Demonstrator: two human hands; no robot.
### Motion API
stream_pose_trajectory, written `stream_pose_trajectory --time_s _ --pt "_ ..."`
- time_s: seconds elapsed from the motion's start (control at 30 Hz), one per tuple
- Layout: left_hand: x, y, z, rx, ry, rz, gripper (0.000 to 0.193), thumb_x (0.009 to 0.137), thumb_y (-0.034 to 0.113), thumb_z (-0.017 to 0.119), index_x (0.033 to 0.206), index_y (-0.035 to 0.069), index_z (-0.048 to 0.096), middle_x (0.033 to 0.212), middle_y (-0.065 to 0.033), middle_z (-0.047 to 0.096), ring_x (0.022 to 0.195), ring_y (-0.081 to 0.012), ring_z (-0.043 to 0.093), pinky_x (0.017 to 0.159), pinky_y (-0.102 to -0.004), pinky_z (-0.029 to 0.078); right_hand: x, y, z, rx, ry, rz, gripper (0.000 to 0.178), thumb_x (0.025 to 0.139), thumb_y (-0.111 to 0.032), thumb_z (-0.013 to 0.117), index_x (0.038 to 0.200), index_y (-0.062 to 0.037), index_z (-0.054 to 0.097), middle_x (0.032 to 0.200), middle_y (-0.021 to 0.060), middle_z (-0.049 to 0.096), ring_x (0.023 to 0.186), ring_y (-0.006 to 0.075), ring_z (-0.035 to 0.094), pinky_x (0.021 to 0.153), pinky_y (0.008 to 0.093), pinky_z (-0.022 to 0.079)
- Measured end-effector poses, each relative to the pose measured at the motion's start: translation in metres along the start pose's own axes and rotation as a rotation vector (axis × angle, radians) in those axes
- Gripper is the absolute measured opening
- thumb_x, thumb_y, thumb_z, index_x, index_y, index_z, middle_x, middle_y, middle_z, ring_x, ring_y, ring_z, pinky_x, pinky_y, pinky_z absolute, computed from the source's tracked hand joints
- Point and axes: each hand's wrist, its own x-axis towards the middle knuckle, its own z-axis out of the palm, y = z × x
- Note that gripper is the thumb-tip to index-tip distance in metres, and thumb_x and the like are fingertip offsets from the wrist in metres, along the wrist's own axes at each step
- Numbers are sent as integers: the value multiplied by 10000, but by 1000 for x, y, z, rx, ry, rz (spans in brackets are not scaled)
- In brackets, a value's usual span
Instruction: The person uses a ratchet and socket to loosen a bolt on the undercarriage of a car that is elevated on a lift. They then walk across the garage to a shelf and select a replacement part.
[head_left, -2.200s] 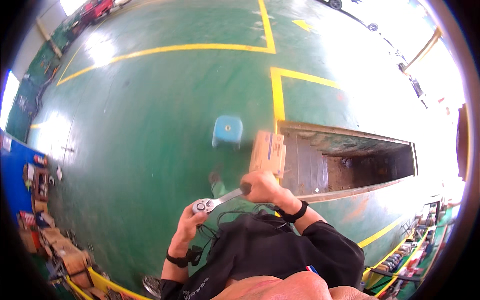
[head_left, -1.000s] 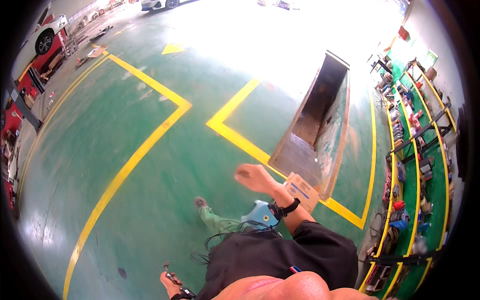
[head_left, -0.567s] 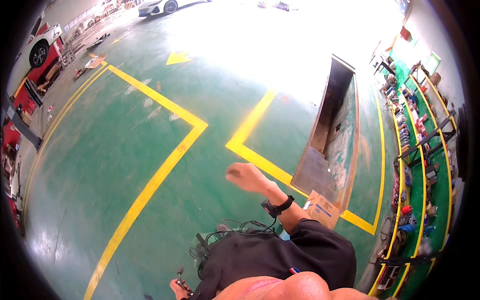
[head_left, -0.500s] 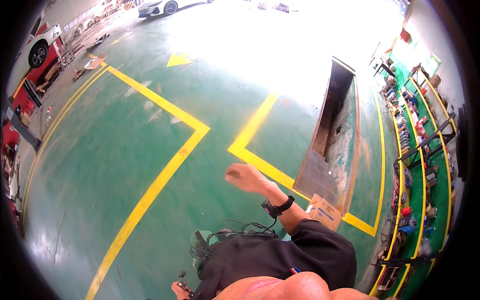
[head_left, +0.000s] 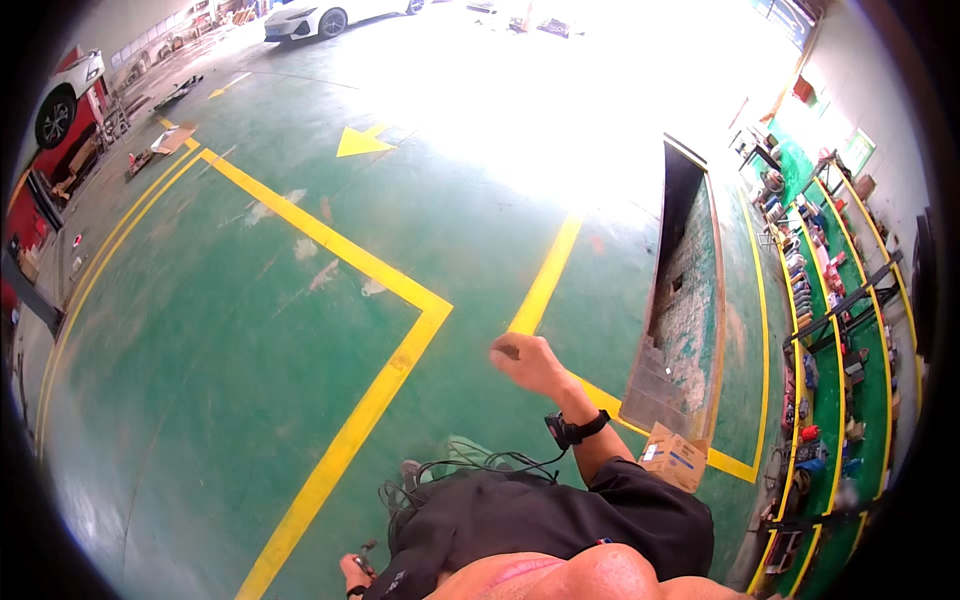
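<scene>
**Tool in left hand, near edge; right hand out front, curled**

Tool (head_left: pixel 369 547) sits in the left hand (head_left: pixel 353 572), at the near edge, left of the torso. Fingers wrapped round it; one end sticks out past them on the far side. Right hand (head_left: pixel 530 365) is well apart from it, farther out and to the right, over the floor. Its fingers are curled in, with a dark patch at the curl. Can't tell if that's shadow or an object, or how tight the grip is.

Tool look: small in view, dark projecting end, some metal shine by the fingers. Rest hidden by the hand; exact shape unclear.

Black strap (head_left: pixel 578 430) with a small unit on the right wrist. Black cables (head_left: pixel 480 462) loop at the far side of the black shirt (head_left: pixel 520 515).

Floor (head_left: pixel 200 350): green, glossy, scuffed, with yellow lines (head_left: pixel 380 370) and a yellow arrow (head_left: pixel 362 142) farther off. Pit (head_left: pixel 690 350) to the right, long and rectangular, walls worn. Box (head_left: pixel 675 458), brown cardboard, at its near end.

Shelves (head_left: pixel 830 350) along the right, yellow-edged, loaded with small parts. White car (head_left: pixel 305 22) far left. Glare washes out the far middle.
</scene>
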Motion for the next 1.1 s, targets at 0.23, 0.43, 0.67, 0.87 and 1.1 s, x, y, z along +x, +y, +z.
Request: stream_pose_trajectory --time_s 0.23,0.43,0.67,0.87,1.1 --pt "121 259 12 -108 51 -460 358 795 514 525 760 173 423 504 -27 362 412 -183 359 401 -328 271 140 -23 54 84 12 72 241 911 -189 658 1045 9 690 916 135 727 849 198 700 784 324 548" --pt "230 327 27 -283 13 -432 448 847 585 470 758 147 445 497 -18 366 399 -178 343 384 -326 261 299 -48 98 163 35 43 224 905 -172 666 1022 17 690 884 89 713 830 146 671 767 300 538" --pt "296 406 48 -257 1 -580 401 835 522 482 768 128 459 544 -37 415 433 -192 380 403 -328 283 475 -118 134 111 -4 -62 225 905 -179 658 1017 14 684 874 95 704 783 159 643 728 318 525" --pt "360 477 56 -251 -11 -618 369 809 497 515 774 133 460 565 -38 431 459 -193 400 416 -335 293 593 -175 191 121 -71 -106 234 905 -176 655 1036 17 675 868 102 695 794 152 642 725 316 523" --pt "491 583 36 -246 -18 -626 340 780 467 554 780 140 462 589 -39 449 489 -195 423 431 -344 305 715 -233 272 95 -43 -34 228 908 -171 648 1036 15 678 881 112 707 798 168 656 743 316 530"
